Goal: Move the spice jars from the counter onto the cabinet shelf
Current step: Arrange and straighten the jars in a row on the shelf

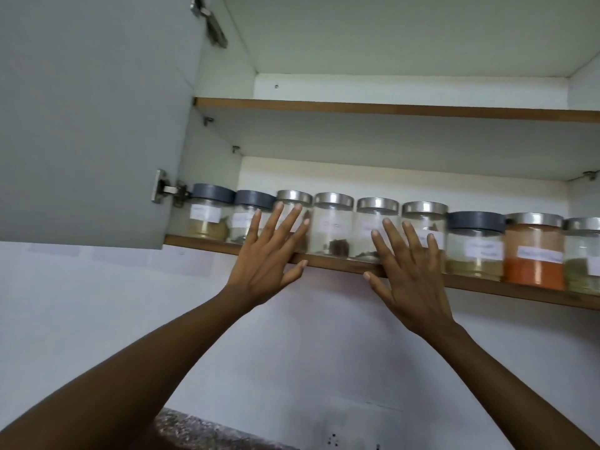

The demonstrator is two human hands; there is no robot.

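I count nine jars in one row on the lower shelf: three grey-lidded, six steel-lidded. My left hand and right hand lie spread before them, fingers straight, gripping nothing.

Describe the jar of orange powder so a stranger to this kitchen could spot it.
On the lower shelf of the open wall cabinet, a row of clear labelled jars lines the front edge. Right of the person's right hand, past a dark-lidded jar, stands the orange powder jar. It alone is filled nearly to its silver lid with orange-red powder.
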